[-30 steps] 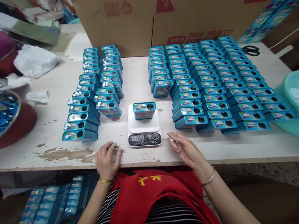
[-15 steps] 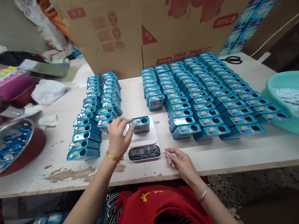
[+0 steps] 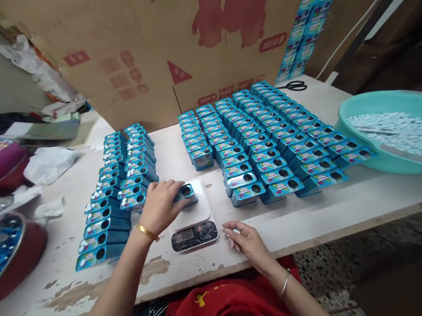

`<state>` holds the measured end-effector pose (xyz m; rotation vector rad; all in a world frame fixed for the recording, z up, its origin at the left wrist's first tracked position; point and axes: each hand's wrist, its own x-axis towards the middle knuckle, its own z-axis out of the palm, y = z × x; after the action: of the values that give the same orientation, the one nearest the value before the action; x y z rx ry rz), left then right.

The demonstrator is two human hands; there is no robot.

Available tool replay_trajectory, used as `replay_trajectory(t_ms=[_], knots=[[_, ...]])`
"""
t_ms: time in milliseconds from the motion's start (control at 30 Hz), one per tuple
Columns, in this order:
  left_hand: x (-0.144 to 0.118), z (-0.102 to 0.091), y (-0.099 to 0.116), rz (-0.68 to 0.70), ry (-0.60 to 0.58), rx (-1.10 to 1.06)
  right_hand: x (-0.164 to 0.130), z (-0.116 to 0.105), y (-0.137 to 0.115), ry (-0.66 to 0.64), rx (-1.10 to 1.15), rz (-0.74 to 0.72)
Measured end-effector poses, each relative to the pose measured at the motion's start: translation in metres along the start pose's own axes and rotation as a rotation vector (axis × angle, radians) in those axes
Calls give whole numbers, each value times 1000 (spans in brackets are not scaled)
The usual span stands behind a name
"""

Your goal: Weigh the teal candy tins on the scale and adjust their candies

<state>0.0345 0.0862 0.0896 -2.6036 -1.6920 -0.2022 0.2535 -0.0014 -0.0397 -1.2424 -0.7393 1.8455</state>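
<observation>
My left hand [image 3: 162,203] is closed around a small blue tin [image 3: 187,193] with a round dark opening in its top. This tin rests on the white plate of a digital kitchen scale [image 3: 196,235], and the fingers cover much of it. Right of the scale, just above the tabletop, my right hand [image 3: 246,241] is closed in a pinch. Small white pieces, like candies, show between its fingertips. Two rows of similar blue tins [image 3: 109,223] stand left of the scale, with white pieces on many of their tops.
More blue tins [image 3: 246,191] stand in several rows to the right. Beyond them are a turquoise basin [image 3: 397,157] of white pieces and black scissors [image 3: 293,85]. A large cardboard box [image 3: 139,44] blocks the back. A metal bowl [image 3: 29,256] with blue caps sits at left.
The view has swung to the right. My left hand has closed further over the tin on the scale. My right hand keeps its pinch beside the scale.
</observation>
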Motion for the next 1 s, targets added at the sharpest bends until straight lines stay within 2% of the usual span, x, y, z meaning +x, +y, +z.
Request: replay_trajectory(t_ms=[67, 167, 233, 300, 400, 467, 533, 633, 733, 800, 867, 933, 1000], knots=[[14, -3, 0, 58, 2, 8, 1, 0, 0, -9, 7, -3], [48, 3, 6, 118, 120, 6, 2, 0, 0, -17, 9, -4], [75, 17, 10, 132, 165, 4, 3, 1, 0, -15, 6, -5], [96, 37, 13, 127, 153, 11, 3, 1, -1, -16, 7, 1], [107, 59, 13, 98, 97, 7, 1, 2, -2, -14, 0, 22], [97, 60, 8, 68, 111, -13, 0, 1, -3, -20, -28, 44], [75, 47, -1, 41, 165, -34, 5, -1, -5, -51, -88, 50], [23, 14, -25, -37, 213, -22, 24, -3, -8, -91, -241, -27], [-33, -7, -58, -162, 151, 103, 47, 2, -15, -89, -382, -204], [-63, -6, -78, -190, 45, 200, 59, 10, -22, -179, -431, -292], [-83, 4, -92, -182, -25, 275, 65, 20, -28, -310, -454, -324], [-91, 13, -99, -157, -28, 317, 67, 29, -33, -383, -466, -340], [-93, 13, -101, -129, 4, 328, 69, 37, -34, -400, -476, -344]])
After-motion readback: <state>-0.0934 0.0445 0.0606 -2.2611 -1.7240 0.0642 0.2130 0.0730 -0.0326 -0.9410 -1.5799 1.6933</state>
